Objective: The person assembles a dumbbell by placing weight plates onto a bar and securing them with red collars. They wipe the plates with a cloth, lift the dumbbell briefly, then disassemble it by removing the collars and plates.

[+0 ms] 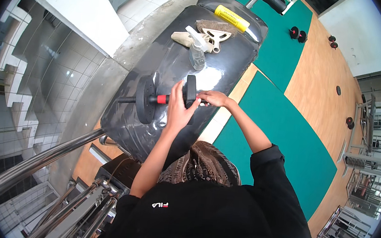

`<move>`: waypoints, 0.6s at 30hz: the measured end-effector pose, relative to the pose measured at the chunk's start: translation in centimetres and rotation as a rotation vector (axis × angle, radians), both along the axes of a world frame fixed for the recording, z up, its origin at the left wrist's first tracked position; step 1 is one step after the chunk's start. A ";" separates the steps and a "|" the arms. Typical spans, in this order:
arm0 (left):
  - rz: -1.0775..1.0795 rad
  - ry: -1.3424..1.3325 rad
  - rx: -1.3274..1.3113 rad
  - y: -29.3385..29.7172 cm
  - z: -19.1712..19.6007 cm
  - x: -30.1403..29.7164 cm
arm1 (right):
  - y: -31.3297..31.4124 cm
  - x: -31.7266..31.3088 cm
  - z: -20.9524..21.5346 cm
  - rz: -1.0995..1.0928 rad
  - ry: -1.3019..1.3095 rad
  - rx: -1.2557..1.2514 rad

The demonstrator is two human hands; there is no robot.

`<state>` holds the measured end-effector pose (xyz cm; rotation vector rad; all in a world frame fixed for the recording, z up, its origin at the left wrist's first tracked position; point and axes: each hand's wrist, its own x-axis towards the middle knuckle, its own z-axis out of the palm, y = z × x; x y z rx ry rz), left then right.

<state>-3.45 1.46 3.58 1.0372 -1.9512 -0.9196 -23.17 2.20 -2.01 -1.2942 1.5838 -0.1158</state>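
Note:
A dumbbell with black plates and a red collar lies across the black padded bench point(160, 55). Its left plate point(145, 99) sits on the bar, with the threaded left end point(126, 99) sticking out bare. My left hand point(179, 112) grips the right plate point(191, 89), fingers along its inner side and thumb at its outer face. At the bar's right end my right hand point(214, 98) is closed, its fingertips beside my left thumb. Those fingers mostly hide the bar end, so whether a nut is there I cannot tell.
Farther up the bench are a clear spray bottle point(197, 57), a beige cloth point(182, 38), a cream-handled brush point(218, 34) and a yellow cylinder point(232, 18). Metal bars point(47, 159) stand at lower left. Dumbbells point(298, 34) rest on the green mat point(273, 127) and wooden floor.

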 end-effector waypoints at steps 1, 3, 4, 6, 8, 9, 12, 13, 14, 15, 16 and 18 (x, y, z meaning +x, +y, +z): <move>-0.010 -0.041 0.130 0.0 -0.4 -1.4 | 0.0 -0.2 -0.1 -0.018 -0.129 0.023; 0.001 0.026 0.142 0.5 -1.2 -2.4 | 0.3 -0.5 -0.2 0.011 -0.188 0.012; 0.015 0.012 0.144 0.8 -1.6 -2.5 | 0.6 -0.6 -0.3 0.093 -0.188 -0.096; 0.037 -0.022 0.118 1.2 -2.2 -2.3 | 1.3 -0.7 -0.3 0.166 -0.073 -0.255; 0.030 -0.046 0.048 1.5 -2.5 -2.2 | 1.9 -0.4 -0.1 0.061 -0.170 -0.423; 0.026 -0.077 0.042 1.6 -2.5 -2.2 | 2.2 -0.1 0.0 0.027 -0.187 -0.444; 0.053 -0.015 0.073 1.3 -2.3 -2.4 | 3.0 0.7 0.6 0.033 0.004 -0.484; 0.054 -0.004 0.084 1.1 -2.1 -2.4 | 3.2 1.1 0.8 -0.008 0.016 -0.535; 0.058 -0.025 0.085 0.9 -2.0 -2.5 | 3.4 1.3 1.1 0.000 0.035 -0.515; 0.058 -0.042 0.077 0.8 -1.8 -2.6 | 3.5 1.6 1.3 -0.004 0.039 -0.552; 0.055 -0.052 0.074 0.6 -1.7 -2.6 | 3.7 1.7 1.4 -0.012 0.043 -0.586; 0.063 -0.071 0.083 0.5 -1.6 -2.8 | 3.7 1.8 1.4 -0.029 0.046 -0.652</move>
